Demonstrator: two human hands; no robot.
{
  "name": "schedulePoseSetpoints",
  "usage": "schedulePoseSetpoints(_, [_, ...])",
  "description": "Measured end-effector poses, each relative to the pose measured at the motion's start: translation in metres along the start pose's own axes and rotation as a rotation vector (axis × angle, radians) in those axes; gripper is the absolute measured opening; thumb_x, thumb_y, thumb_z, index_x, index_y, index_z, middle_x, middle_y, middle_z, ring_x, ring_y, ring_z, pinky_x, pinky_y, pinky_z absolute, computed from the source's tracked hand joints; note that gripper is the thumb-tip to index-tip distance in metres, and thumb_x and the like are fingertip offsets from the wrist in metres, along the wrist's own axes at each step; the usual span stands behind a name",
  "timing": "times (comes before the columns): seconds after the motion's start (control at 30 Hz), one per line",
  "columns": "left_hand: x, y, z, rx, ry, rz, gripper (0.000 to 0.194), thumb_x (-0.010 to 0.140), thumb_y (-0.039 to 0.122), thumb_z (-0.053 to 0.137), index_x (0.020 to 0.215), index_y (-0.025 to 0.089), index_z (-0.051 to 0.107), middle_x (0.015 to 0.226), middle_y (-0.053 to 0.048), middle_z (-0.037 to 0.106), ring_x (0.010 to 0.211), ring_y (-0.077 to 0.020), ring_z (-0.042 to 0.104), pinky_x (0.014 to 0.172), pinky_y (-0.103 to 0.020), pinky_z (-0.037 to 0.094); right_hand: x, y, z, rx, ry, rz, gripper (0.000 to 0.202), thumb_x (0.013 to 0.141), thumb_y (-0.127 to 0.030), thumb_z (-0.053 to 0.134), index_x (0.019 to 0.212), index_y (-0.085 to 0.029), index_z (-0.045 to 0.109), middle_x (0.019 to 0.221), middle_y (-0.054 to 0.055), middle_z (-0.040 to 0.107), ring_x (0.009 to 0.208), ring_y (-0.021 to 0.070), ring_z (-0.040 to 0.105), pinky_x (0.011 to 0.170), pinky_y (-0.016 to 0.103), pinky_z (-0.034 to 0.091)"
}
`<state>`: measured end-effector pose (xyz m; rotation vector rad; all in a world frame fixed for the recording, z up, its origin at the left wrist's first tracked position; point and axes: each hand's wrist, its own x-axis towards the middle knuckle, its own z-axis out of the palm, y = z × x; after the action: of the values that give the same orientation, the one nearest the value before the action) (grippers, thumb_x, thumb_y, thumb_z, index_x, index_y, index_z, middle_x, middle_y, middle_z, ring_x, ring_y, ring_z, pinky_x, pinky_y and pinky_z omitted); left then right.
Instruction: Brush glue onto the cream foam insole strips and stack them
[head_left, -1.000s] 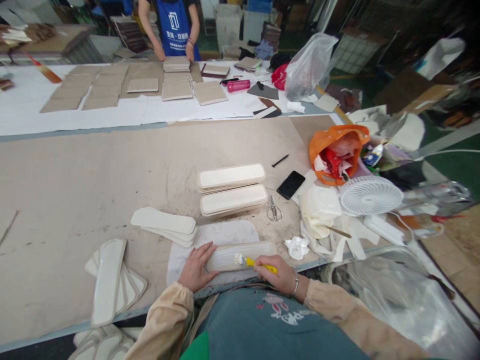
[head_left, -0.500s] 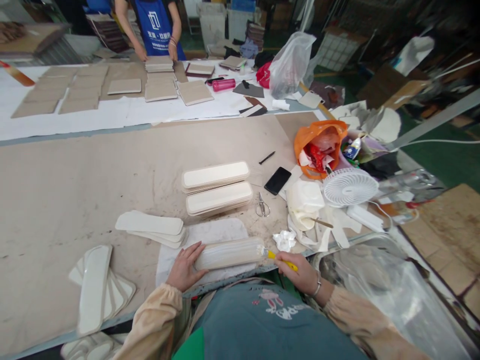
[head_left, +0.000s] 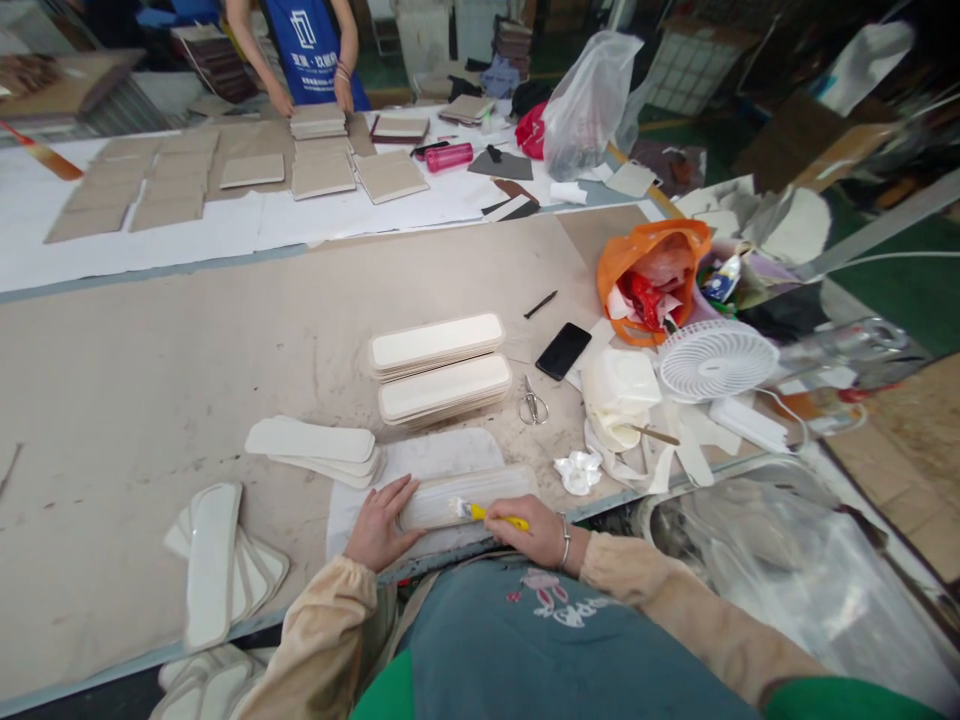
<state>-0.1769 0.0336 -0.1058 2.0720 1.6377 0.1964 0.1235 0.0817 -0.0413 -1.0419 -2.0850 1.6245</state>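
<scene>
My right hand [head_left: 534, 532] grips a brush [head_left: 478, 512] with a yellow handle, its white-coated bristles resting on a long pale panel [head_left: 431, 497] with rounded ends. Whitish streaks cover the panel's top. At the panel's left end, my left hand [head_left: 382, 525] holds it between thumb and fingers. Beneath the panel lies a pale sheet [head_left: 457, 450]. Behind it are two neat stacks of similar panels, a farther stack [head_left: 439, 342] and a nearer stack [head_left: 446, 388]. Loose white strips [head_left: 311, 440] overlap to the left, and a fanned pile [head_left: 214, 570] lies nearer the table's front edge.
Scissors [head_left: 533, 402], a black phone [head_left: 563, 351] and a dark pen [head_left: 541, 304] lie to the right. Beyond them are a white tub [head_left: 621, 385], a crumpled tissue [head_left: 578, 471], a white fan [head_left: 716, 360] and an orange bag [head_left: 622, 262]. Across the table, a co-worker's hands [head_left: 281, 101] touch stacked boards.
My right hand has drawn the brush leftward along the panel, from its right end to about its middle. My left hand stays at the panel's left end. The camera view has shifted slightly.
</scene>
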Motion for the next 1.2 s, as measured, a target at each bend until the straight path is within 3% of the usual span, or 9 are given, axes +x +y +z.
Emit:
schedulePoseSetpoints(0.23, [-0.002,-0.001,0.003,-0.006,-0.005,-0.021,0.070,0.074,0.046,0.061,0.137,0.025,0.038,0.141,-0.012,0.042,0.125,-0.0304,0.043,0.103,-0.055,0.032,-0.054,0.010,-0.047,-0.161,0.116,0.096,0.029,0.091,-0.033,0.042,0.077,-0.018,0.062,0.068,0.001,0.060,0.064,0.0128,0.055,0.062,0.023,0.041])
schedulePoseSetpoints(0.33, [-0.002,-0.004,0.004,-0.008,0.001,-0.010,0.070,0.075,0.046,0.060,0.137,0.026,0.037,0.141,-0.012,0.042,0.125,-0.0303,0.043,0.102,-0.055,0.032,-0.066,0.008,-0.058,-0.241,0.151,0.096,0.029,0.092,-0.033,0.042,0.076,-0.018,0.060,0.068,0.002,0.060,0.065,0.0133,0.055,0.062,0.023,0.041])
schedulePoseSetpoints(0.63, [-0.001,-0.007,0.003,-0.001,-0.006,-0.002,0.069,0.075,0.044,0.060,0.137,0.026,0.036,0.141,-0.012,0.042,0.124,-0.0305,0.044,0.102,-0.055,0.033,-0.045,0.005,-0.024,-0.122,0.144,0.045,0.027,0.091,-0.033,0.044,0.078,-0.018,0.061,0.069,0.001,0.061,0.066,0.0125,0.056,0.064,0.022,0.042])
schedulePoseSetpoints(0.9, [-0.004,-0.009,0.007,-0.012,0.018,0.003,0.072,0.074,0.045,0.061,0.139,0.027,0.035,0.140,-0.012,0.043,0.124,-0.0305,0.045,0.102,-0.054,0.034,-0.064,0.016,-0.050,-0.084,0.315,0.223,0.029,0.091,-0.039,0.044,0.076,-0.018,0.058,0.061,-0.001,0.058,0.057,0.0124,0.055,0.058,0.023,0.044])
schedulePoseSetpoints(1.07, [-0.004,-0.008,0.005,-0.015,0.010,-0.021,0.073,0.074,0.044,0.062,0.139,0.026,0.035,0.141,-0.013,0.042,0.125,-0.0315,0.044,0.103,-0.056,0.031,-0.052,0.012,-0.039,-0.047,0.287,0.182,0.030,0.091,-0.039,0.042,0.075,-0.019,0.058,0.062,0.000,0.059,0.056,0.0139,0.055,0.059,0.026,0.045])
schedulePoseSetpoints(1.2, [-0.005,0.002,-0.001,-0.027,-0.065,-0.080,0.080,0.068,0.044,0.068,0.138,0.024,0.035,0.141,-0.015,0.041,0.126,-0.0329,0.041,0.103,-0.060,0.028,-0.057,0.016,-0.038,-0.045,0.325,0.267,0.030,0.091,-0.042,0.041,0.078,-0.021,0.058,0.059,0.002,0.059,0.053,0.0173,0.055,0.056,0.029,0.045])
